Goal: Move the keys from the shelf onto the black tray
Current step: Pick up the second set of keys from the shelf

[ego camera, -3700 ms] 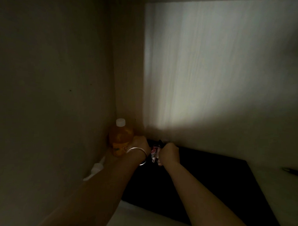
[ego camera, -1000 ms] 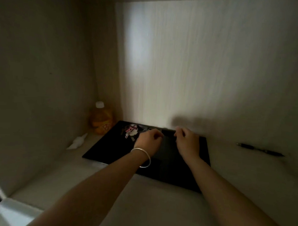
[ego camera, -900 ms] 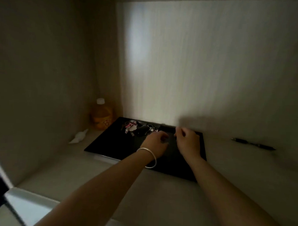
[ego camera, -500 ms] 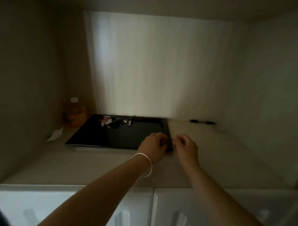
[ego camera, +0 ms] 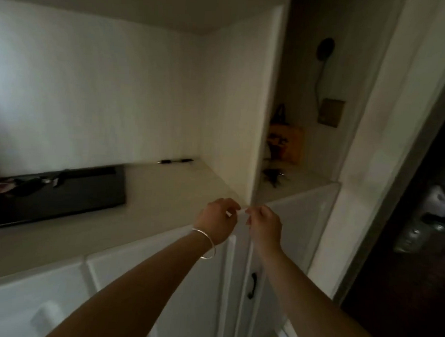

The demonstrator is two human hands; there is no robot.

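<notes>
The black tray lies on the pale shelf at the left. A bunch of keys with a pink tag rests on the tray's far part. My left hand, with a silver bangle on the wrist, hovers over the shelf's front right corner, well to the right of the tray. My right hand is just beside it. Both hands have loosely curled fingers and hold nothing.
A black pen lies at the back of the shelf by the wall. White cabinet doors with a dark handle sit below. A narrower niche to the right holds an orange bag and a dark object.
Both hands have drawn back from the tray's right edge to the shelf's front right corner. My view has swung right, so the tray and keys now sit at the far left.
</notes>
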